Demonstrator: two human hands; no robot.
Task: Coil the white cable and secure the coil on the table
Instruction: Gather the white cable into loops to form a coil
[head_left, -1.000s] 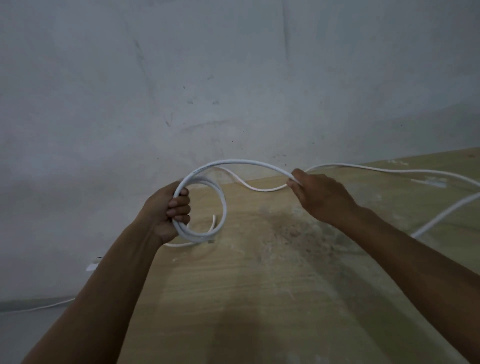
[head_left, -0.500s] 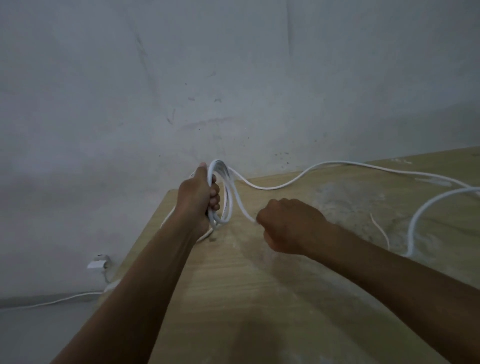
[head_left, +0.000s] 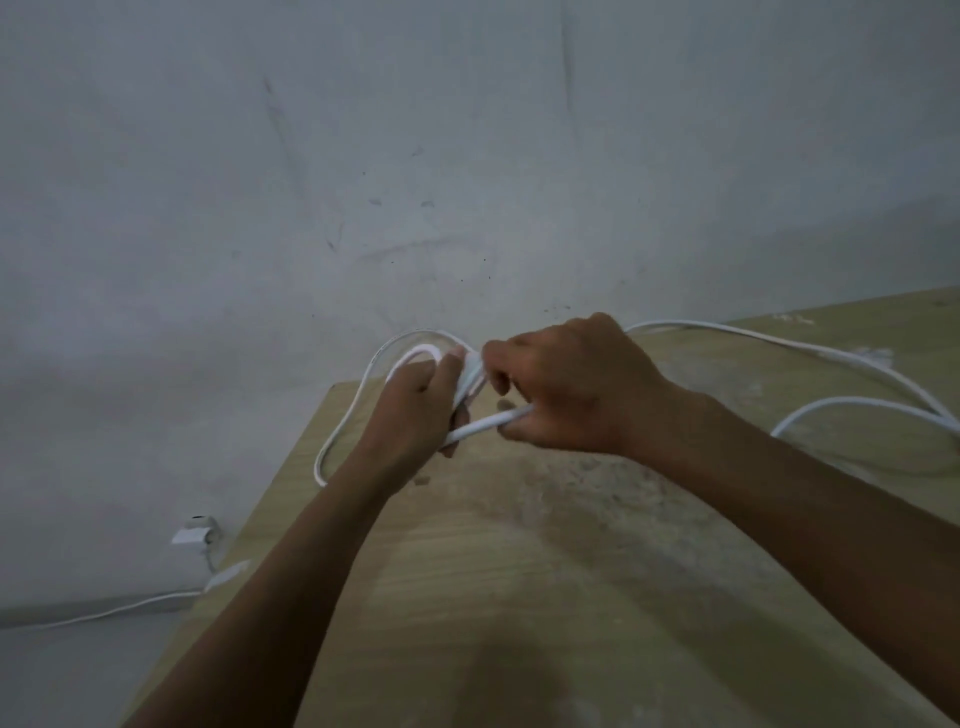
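My left hand grips a small coil of the white cable above the far left corner of the wooden table. Touching it from the right, my right hand curls round a strand of the same cable that runs between the two hands. One loop hangs off the table's left edge. The loose remainder trails away over the table to the right. Most of the coil is hidden behind my fingers.
A grey wall stands just behind the table. Low on the wall at left there is a white socket with a plug, and its thin lead runs along the floor. The tabletop is dusty and stained in the middle.
My right hand has moved left with the strand and now meets my left hand at the coil. The loop between them has closed up, and more cable has been drawn in from the right.
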